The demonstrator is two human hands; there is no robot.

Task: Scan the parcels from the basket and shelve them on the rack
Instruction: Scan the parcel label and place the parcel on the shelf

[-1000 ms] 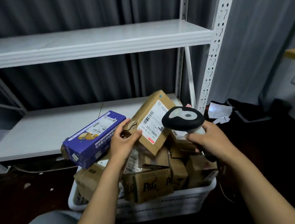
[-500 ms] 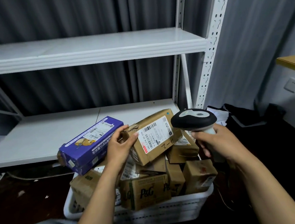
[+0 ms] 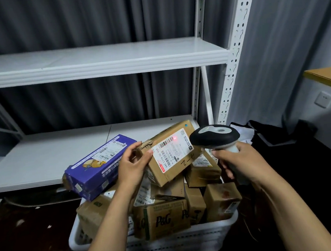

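My left hand (image 3: 133, 163) grips the left end of a brown cardboard parcel (image 3: 173, 154), held tilted above the basket with its white label facing up. A red scanner dot lies on the label's barcode. My right hand (image 3: 236, 161) holds a black and grey handheld scanner (image 3: 214, 136), its head just right of the label and aimed at it. Below, a white plastic basket (image 3: 189, 240) holds several cardboard parcels, one marked P&G (image 3: 161, 219). A blue box (image 3: 100, 166) lies on the pile's left side. The white rack (image 3: 96, 61) stands behind, both visible shelves bare.
The rack's perforated white upright (image 3: 232, 60) rises right of the basket. Dark bags and papers (image 3: 264, 131) lie on the floor at right, under a wooden tabletop edge (image 3: 327, 77). Grey curtains hang behind. The floor is dark.
My left hand has turned the brown parcel flatter, label up. The scanner has shifted right and its red dot now shows on the barcode. The view has tilted upward a little.
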